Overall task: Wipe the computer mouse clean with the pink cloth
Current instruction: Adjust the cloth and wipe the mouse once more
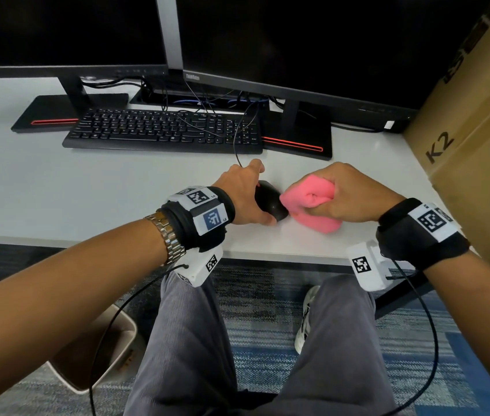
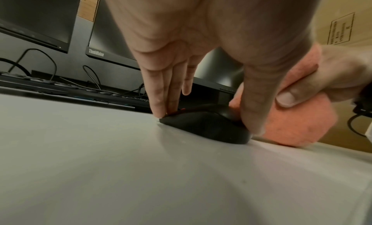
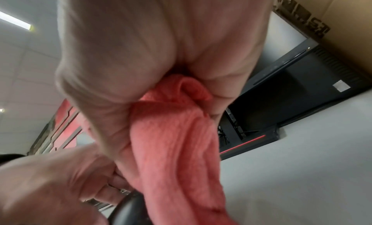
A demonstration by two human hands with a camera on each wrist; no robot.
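Mouse held steady on the counter (image 1: 57, 181), pink cloth bunched against its side.

The left hand (image 1: 245, 195) pinches the black mouse (image 1: 270, 204) between thumb and fingertips (image 2: 159, 105), holding it flat on the counter in front of the keyboard (image 1: 162, 130). The right hand (image 1: 348, 193) is clenched round the pink cloth (image 1: 312, 202), which touches the mouse's right side and droops onto the counter.

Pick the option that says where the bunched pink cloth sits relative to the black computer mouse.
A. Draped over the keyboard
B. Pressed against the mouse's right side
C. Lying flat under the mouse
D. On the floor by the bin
B: the right hand grips the bunched pink cloth against the right side of the black computer mouse, which the left hand steadies on the white desk.
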